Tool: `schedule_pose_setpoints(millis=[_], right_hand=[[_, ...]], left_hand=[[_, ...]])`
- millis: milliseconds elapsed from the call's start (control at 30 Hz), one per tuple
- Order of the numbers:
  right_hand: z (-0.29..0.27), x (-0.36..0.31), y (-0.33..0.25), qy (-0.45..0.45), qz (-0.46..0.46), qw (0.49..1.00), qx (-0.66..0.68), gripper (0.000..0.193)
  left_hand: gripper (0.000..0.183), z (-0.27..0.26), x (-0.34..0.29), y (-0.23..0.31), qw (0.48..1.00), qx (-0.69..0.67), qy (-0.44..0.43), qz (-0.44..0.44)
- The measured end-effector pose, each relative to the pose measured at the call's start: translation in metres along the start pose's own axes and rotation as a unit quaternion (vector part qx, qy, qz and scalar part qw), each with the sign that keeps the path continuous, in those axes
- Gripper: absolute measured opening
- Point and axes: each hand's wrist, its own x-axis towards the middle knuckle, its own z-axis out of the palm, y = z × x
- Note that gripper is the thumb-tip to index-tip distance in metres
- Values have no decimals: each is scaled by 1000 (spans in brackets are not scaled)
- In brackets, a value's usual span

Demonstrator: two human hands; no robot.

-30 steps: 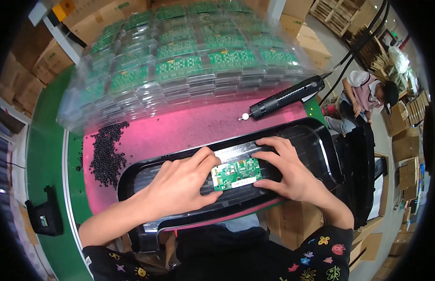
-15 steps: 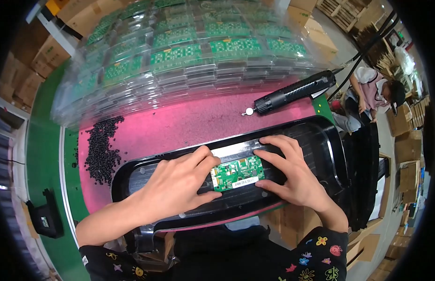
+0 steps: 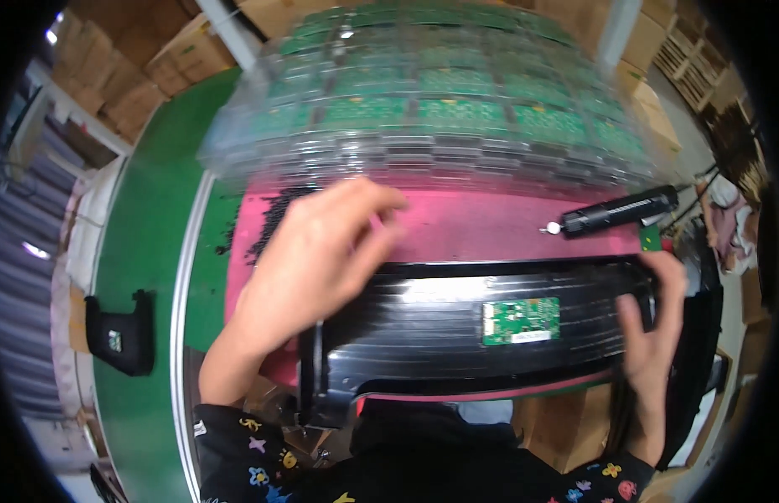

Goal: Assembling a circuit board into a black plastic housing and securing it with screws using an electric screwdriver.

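A long black plastic housing [image 3: 423, 352] lies across the pink mat in front of me, its hollow side up. Inside it, right of the middle, rests a green circuit board [image 3: 523, 320] with a white label strip. My right hand [image 3: 657, 323] grips the housing's right end, thumb inside and fingers over the rim. Above the housing's left end and the mat, my left hand [image 3: 322, 239] hangs with bent fingers, thumb and forefinger apart, holding nothing I can see. It is slightly blurred. Beside it, partly covered, lies a heap of small black pieces [image 3: 276, 220], perhaps screws.
Clear plastic trays [image 3: 431, 155] full of green boards are stacked behind the pink mat [image 3: 481, 222]. A black electric screwdriver [image 3: 620, 211] lies at the right with its cord. On the green surface at far left sits another black part [image 3: 121, 339]. Another person [image 3: 729, 222] is at far right.
Both hands have let go of the circuit board, which stays in the housing. My left hand has lifted away toward the black pieces; my right has moved to the housing's right end. The view has shifted left.
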Motion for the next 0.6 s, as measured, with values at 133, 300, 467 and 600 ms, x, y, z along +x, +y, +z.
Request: schedule_pose_setpoints(millis=[133,300,467,600], right_hand=[[-22,30,39,-4,73,986,-148,53],[-22,75,93,-91,256,954,129,44],[21,81,60,172,151,925,302,51],[66,98,8,214,4,885,414,60]], left_hand=[[36,-30,-29,-36,984,152,-77,-61],[48,-19,-54,-50,971,144,-162,-105],[34,-7,-57,-56,981,139,-110,-81],[16,-1,-56,-70,980,159,-73,-96]])
